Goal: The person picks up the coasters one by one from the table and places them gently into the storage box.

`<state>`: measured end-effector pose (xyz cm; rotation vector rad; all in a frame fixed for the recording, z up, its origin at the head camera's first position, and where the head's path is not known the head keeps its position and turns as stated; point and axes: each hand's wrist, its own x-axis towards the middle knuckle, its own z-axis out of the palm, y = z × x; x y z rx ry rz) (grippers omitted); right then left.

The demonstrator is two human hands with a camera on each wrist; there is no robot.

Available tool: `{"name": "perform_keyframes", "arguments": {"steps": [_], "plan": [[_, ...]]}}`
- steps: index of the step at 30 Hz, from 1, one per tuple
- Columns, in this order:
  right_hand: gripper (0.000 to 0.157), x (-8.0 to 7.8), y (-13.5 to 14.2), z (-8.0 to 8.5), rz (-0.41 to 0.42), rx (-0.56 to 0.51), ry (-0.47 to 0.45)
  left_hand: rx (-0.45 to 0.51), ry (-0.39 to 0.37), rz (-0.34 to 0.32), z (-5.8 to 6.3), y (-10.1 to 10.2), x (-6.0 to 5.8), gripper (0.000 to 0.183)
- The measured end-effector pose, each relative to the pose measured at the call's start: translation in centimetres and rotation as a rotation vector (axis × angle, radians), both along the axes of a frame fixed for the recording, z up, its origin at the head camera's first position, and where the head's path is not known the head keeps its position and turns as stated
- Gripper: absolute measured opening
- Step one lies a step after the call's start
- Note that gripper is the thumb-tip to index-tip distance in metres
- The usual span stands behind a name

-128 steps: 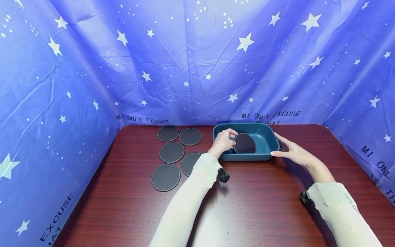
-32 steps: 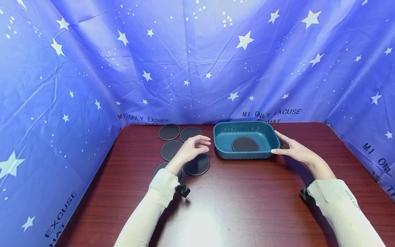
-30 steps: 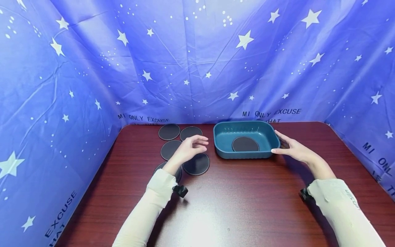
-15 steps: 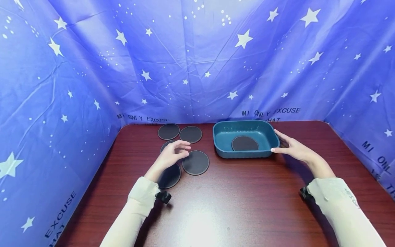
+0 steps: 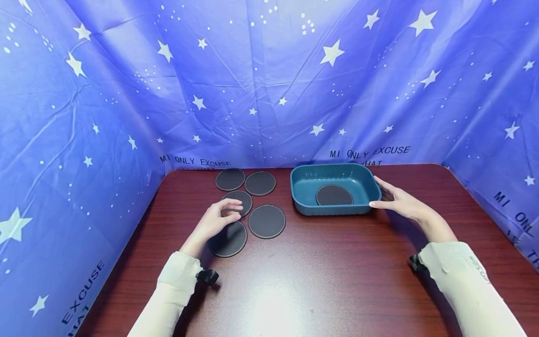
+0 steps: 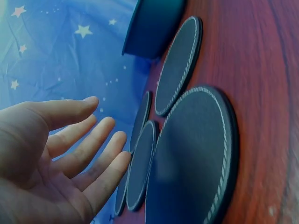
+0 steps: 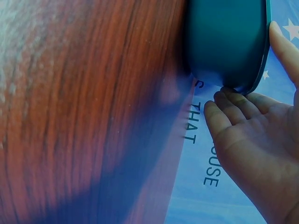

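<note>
Several round dark coasters with pale stitched edges lie on the table, among them a back-left coaster [image 5: 230,179], a right-hand coaster [image 5: 267,222] and a front coaster [image 5: 229,241]. My left hand [image 5: 214,220] hovers over the left side of this group, fingers relaxed and holding nothing. In the left wrist view, a gap shows between thumb and fingers. Another coaster [image 5: 334,195] rests flat inside the teal rectangular basin [image 5: 345,210]. At the basin's right end, my right hand [image 5: 397,201] touches it with fairly straight fingers, thumb at the near corner and fingertips along the end wall.
The dark red wooden table [image 5: 320,262] reflects a bright glare near its front. A blue star-printed curtain [image 5: 261,93] encloses the back and both sides, right behind the basin. Each wrist carries a small black camera.
Earlier my left hand held a coaster inside the basin; that coaster now lies flat there. The hand has since moved left, away from the basin to the coasters. My right hand stays put.
</note>
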<state>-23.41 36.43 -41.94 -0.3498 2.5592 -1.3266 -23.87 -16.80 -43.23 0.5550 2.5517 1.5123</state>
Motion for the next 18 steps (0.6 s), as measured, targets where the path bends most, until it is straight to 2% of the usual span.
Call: {"name": "perform_keyframes", "arguments": {"steps": [12, 18], "plan": [[0.094, 0.0, 0.1, 0.0, 0.0, -0.006, -0.001, 0.059, 0.021, 0.058, -0.8, -2.7, 0.8, 0.04], [0.094, -0.1, 0.2, -0.3, 0.005, -0.028, 0.004, 0.047, 0.026, 0.088, -1.1, -3.5, 1.1, 0.039]]}}
